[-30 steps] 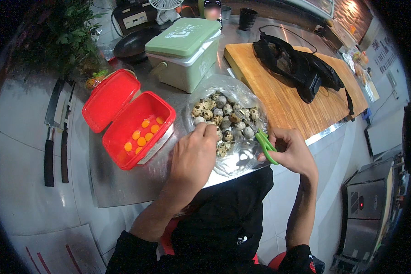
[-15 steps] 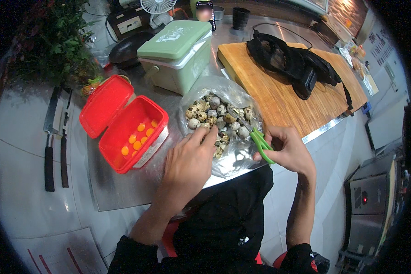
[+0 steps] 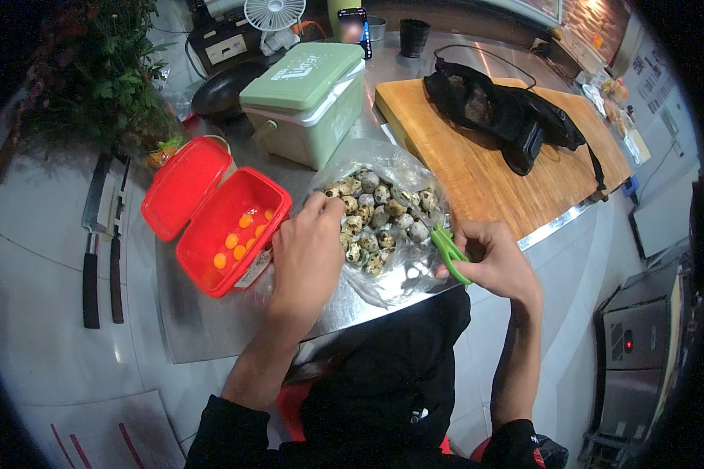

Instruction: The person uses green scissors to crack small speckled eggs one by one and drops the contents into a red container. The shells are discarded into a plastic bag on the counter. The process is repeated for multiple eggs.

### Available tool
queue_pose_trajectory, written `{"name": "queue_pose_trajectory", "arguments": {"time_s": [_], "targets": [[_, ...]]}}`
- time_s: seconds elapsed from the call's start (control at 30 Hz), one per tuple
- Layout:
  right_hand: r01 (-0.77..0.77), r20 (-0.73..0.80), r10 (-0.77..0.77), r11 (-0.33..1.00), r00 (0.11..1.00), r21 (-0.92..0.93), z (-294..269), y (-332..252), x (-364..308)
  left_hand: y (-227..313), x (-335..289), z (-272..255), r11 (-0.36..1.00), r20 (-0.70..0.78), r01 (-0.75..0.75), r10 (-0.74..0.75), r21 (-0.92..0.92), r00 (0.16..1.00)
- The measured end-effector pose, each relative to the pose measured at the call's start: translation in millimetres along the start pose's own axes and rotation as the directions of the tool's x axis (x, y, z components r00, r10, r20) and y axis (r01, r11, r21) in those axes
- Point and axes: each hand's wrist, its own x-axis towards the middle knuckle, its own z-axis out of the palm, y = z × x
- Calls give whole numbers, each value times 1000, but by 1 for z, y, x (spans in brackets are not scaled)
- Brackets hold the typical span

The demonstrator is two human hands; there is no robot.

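head cam | left hand (image 3: 311,238) curled at left side of clear plastic bag (image 3: 379,291), couldn't tell if it pinched anything | right hand (image 3: 486,254) gripped green-handled metal scissors (image 3: 447,248), blades over small speckled eggs (image 3: 381,216) inside bag on silver metal table (image 3: 211,332) | imo thin shells wanted gentle fingers, blades pointed away

Black strapped item (image 3: 520,121) on a wooden board (image 3: 485,184) — dark pan (image 3: 220,94), white fan (image 3: 275,12).
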Motion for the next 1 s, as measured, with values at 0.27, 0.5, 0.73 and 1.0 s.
{"name": "queue_pose_trajectory", "arguments": {"time_s": [0.27,0.5,0.73,1.0], "targets": [[51,3,-51,994,999,-96,-2,0,0,4,5,1,992,66,31,-39,119,997],[97,-7,-99,989,995,-109,-1,1,0,15,2,-12,999,-29,9,-8,40,1000],[103,14,-102,978,995,-182,-3,0,1,18,7,-6,474,-31,23,-107,-880,994],[106,51,-97,965,994,-239,-4,-18,-3,14,-11,13,-4,138,139,-129,-990,982]]}}
